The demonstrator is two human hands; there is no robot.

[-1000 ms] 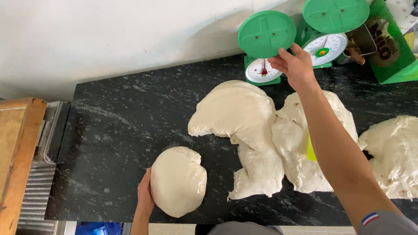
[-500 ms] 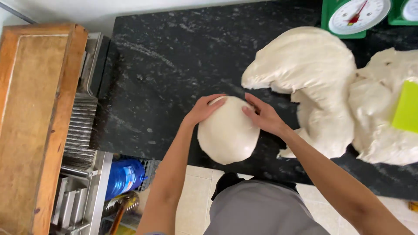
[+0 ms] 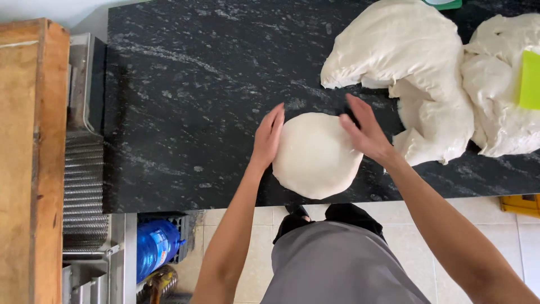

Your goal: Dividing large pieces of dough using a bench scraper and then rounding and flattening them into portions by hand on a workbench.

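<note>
Pale dough ball (image 3: 316,155) on black counter (image 3: 185,101), cupped between flat open hands, left (image 3: 269,135), right (image 3: 364,129).

From my feed, a black speckled bench (image 3: 185,101) carries 2 big dough masses: one (image 3: 405,62) mid-right, another (image 3: 495,95) just beside it at the edge, with a yellow-green scraper (image 3: 529,79) on top. A wooden board (image 3: 28,163) sits left; a blue bottle (image 3: 154,245) stands below on the tiled floor (image 3: 529,236).

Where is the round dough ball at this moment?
In the head view, the round dough ball lies at the near edge of the black counter, between the left hand and right hand.
</note>
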